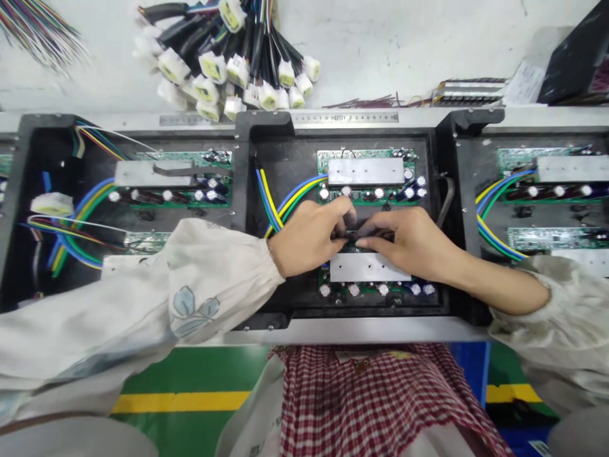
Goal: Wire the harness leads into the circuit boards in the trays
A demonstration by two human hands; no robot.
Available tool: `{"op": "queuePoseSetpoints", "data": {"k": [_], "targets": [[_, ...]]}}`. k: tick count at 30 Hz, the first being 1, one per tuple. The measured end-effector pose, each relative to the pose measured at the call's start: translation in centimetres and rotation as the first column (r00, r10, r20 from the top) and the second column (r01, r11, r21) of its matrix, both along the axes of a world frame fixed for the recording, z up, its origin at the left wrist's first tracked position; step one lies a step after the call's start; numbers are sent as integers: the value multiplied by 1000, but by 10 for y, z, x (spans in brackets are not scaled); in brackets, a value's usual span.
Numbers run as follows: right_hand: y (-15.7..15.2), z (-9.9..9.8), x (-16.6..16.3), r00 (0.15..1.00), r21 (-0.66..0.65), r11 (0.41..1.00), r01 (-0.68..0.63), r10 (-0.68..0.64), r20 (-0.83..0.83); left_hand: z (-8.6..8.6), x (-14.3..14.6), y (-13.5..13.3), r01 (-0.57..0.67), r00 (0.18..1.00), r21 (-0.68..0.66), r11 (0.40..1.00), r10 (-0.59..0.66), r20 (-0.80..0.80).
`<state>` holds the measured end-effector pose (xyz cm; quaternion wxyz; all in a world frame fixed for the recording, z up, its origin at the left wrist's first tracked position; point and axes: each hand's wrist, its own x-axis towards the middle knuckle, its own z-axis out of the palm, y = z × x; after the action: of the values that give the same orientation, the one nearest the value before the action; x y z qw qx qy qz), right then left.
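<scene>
Both my hands meet over the middle black tray [266,158], which holds two green circuit boards. My left hand [309,238] and my right hand [409,241] have their fingers curled and pinched together on a small dark part [354,233] at the top edge of the near board [371,289]. What the part is I cannot make out. The near board carries a silver heat-sink plate [368,268]. The far board [366,178] with its own silver plate lies just beyond my fingers. Blue, yellow and green wires [285,203] curve in from the left beside my left hand.
A left tray [28,165] holds boards, coloured wires and a white connector [51,203]. A right tray [469,165] holds two more boards. A bundle of white-plug wire harnesses [228,57] lies behind on the bench. A black box [578,60] sits at far right.
</scene>
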<state>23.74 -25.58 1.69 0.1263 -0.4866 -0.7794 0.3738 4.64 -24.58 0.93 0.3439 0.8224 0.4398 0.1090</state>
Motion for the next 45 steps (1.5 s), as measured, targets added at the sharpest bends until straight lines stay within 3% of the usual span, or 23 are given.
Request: {"op": "queuePoseSetpoints", "data": {"k": [4, 8, 11, 16, 20, 24, 26, 29, 31, 33, 37, 42, 45], "targets": [[1, 0, -1, 999, -18, 999, -37, 37, 7, 12, -9, 9, 166, 985, 177, 970, -155, -74], [0, -1, -2, 999, -18, 998, -53, 53, 5, 26, -15, 27, 280, 936, 421, 863, -148, -319], [-1, -1, -2, 998, 5, 998, -68, 68, -12, 25, -14, 37, 385, 883, 397, 833, -208, -420], [-1, 1, -1, 995, 19, 997, -81, 82, -49, 17, -10, 41, 426, 875, 369, 826, -272, -402], [1, 1, -3, 995, -12, 995, -98, 98, -37, 25, -13, 38, 375, 902, 382, 844, -237, -362], [3, 1, -3, 993, -39, 992, -122, 121, -11, 52, -37, 48, 324, 916, 424, 846, -168, -365], [3, 1, -3, 991, -33, 990, -134, 134, -8, 66, -56, 67, 242, 916, 484, 841, -34, -400], [1, 1, -3, 991, -9, 992, -129, 128, -30, 78, -85, 109, -19, 871, 544, 839, 281, -403], [0, -1, -3, 992, 9, 993, -117, 117, -55, 77, -98, 139, -80, 830, 532, 843, 352, -432], [1, -3, -3, 990, 12, 992, -128, 129, -51, 68, -103, 166, 21, 828, 513, 858, 273, -490], [6, -3, -6, 974, -61, 973, -221, 223, 31, 48, -86, 207, 225, 826, 521, 824, 123, -551], [10, 2, -9, 936, -90, 943, -319, 329, 125, 33, -55, 246, 416, 724, 326, 849, -92, -684], [7, 8, -2, 906, -77, 919, -387, 395, 155, 24, -58, 268, 523, 681, 242, 817, -229, -696]]}}
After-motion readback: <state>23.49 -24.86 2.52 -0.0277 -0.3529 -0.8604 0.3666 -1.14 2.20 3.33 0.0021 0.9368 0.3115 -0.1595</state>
